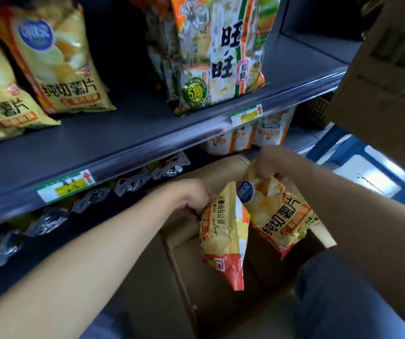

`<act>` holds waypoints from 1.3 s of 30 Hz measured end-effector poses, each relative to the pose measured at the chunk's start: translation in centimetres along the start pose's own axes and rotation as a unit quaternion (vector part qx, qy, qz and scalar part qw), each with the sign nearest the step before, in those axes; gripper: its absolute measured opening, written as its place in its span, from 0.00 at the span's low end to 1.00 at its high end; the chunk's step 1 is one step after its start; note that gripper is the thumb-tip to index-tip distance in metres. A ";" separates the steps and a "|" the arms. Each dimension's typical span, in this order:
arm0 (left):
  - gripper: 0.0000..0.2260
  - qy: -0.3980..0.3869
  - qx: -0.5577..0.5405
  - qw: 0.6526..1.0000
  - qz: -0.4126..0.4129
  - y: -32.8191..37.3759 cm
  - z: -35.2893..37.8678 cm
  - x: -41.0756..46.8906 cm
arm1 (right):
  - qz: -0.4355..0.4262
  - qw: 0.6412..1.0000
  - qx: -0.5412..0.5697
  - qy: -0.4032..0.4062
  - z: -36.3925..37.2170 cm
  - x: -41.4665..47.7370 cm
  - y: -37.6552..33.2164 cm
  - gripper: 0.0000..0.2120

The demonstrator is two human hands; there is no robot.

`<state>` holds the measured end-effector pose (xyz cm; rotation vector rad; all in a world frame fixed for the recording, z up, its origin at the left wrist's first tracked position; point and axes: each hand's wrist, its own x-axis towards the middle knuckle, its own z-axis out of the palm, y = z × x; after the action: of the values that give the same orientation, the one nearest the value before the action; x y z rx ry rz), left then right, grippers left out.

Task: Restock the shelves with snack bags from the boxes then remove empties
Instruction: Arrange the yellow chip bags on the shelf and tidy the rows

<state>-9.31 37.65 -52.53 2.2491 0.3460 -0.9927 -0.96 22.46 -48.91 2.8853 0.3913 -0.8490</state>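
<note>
My left hand (pixel 194 198) grips the top edge of one yellow chip bag (pixel 223 238); my right hand (pixel 271 162) pinches the top of a second chip bag (pixel 278 215), both held over the open cardboard box (pixel 184 272) below the shelf (pixel 123 138)

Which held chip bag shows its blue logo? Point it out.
The front-facing bag in the right hand; the left hand holds a turned bag, logo hidden.
</note>
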 end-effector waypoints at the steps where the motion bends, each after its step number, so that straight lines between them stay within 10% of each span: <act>1: 0.17 0.012 0.004 1.000 0.013 0.4 -0.9 -0.8 | 0.002 1.000 0.020 0.001 -1.3 -0.9 -0.2 0.06; 16: 0.18 0.234 -0.071 0.962 0.120 -1.0 -14.6 -16.2 | -0.059 0.979 0.142 0.135 -16.3 -9.2 -9.2 0.14; 23: 0.13 0.391 -0.238 0.885 0.087 -8.1 -19.3 -23.4 | -0.176 0.881 0.347 0.268 -19.8 -9.0 -15.1 0.10; 32: 0.10 0.668 0.035 0.737 -0.096 -12.9 -20.4 -22.2 | -0.183 0.815 0.402 0.376 -18.3 -7.1 -22.4 0.13; 39: 0.15 0.625 0.128 0.767 -0.071 -15.2 -17.2 -16.6 | -0.179 0.788 0.477 0.346 -15.6 -5.5 -23.0 0.14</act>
<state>-18.00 60.72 -38.57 2.8558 0.9732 0.6356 -3.63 46.09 -33.54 4.1272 0.7634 0.1819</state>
